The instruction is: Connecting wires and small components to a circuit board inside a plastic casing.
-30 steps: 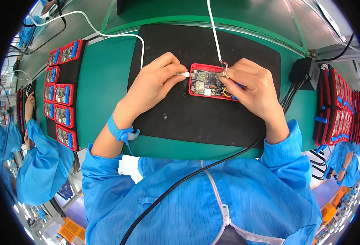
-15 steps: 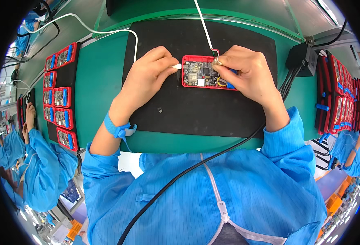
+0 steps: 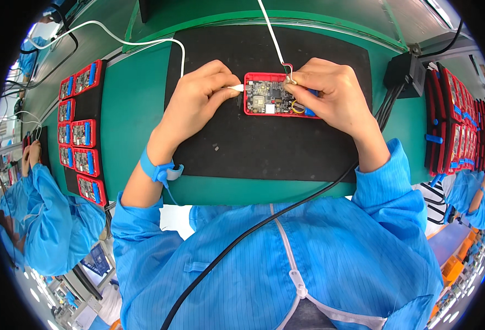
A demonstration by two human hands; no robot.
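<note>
Since one second ago, the red case (image 3: 264, 75) appears slightly higher, at upper centre of the frame. Left hand (image 3: 198, 93) pinches the white plug (image 3: 236, 87), right hand (image 3: 336, 91) the wire ends (image 3: 289, 65); both should stay straight and gentle.

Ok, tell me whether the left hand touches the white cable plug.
Touching: the head view shows the left hand pinching the white cable plug, its tip protruding.

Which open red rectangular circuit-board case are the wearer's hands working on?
The lone red rectangular case on the large black mat, right hand over it, left hand beside; other cases sit grouped at either side.
</note>
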